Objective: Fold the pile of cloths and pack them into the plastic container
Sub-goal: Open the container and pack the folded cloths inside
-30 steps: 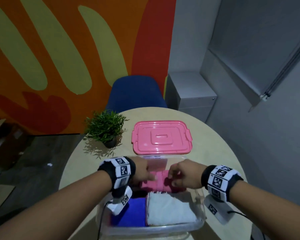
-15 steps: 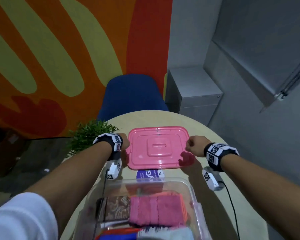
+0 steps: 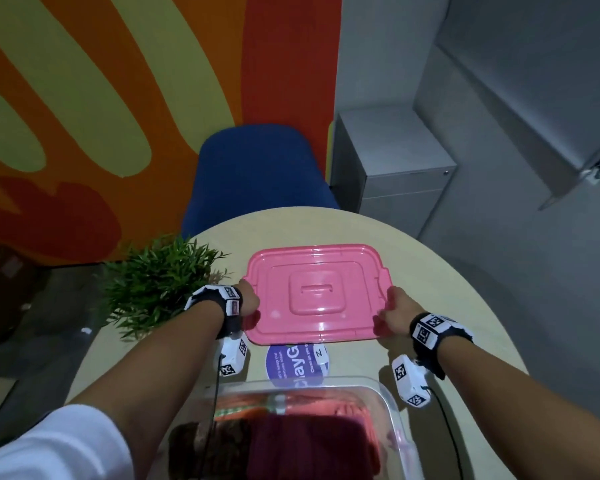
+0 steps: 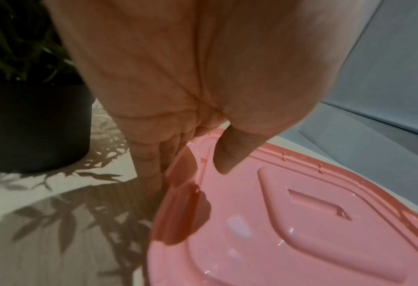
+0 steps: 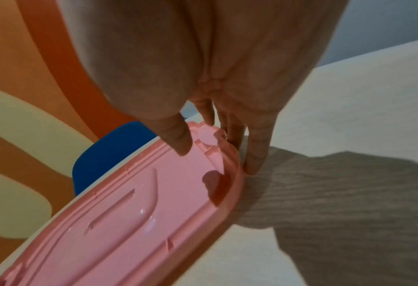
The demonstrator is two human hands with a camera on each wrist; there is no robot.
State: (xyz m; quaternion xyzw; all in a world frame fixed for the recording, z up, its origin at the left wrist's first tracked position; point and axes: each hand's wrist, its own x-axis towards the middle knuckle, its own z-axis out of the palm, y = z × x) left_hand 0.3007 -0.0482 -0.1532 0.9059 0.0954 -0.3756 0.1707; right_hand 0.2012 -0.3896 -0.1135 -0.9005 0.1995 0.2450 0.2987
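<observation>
The pink lid [image 3: 317, 294] is held at its two short ends, its near edge raised off the round table. My left hand [image 3: 248, 301] pinches the left end, thumb [image 4: 230, 154] on top and fingers [image 4: 151, 154] under the rim. My right hand [image 3: 394, 311] grips the right end the same way, thumb [image 5: 176, 135] on top by the lid's latch tab [image 5: 206, 135], fingers [image 5: 254, 147] down the outside edge. The clear plastic container [image 3: 392, 407] stands at the near table edge, holding folded cloths: a maroon one [image 3: 309, 441], a patterned brown one [image 3: 201, 441] and an orange one [image 3: 243, 405].
A potted green plant [image 3: 156, 278], its dark pot [image 4: 32, 123] close to my left hand, stands left of the lid. A purple round sticker [image 3: 297, 363] lies between lid and container. A blue chair [image 3: 257, 174] and grey cabinet [image 3: 399, 168] stand behind the table [image 3: 482, 289].
Both hands left the cloths in the container, reached forward to the pink lid and took hold of its two ends; the lid has lifted and come slightly nearer.
</observation>
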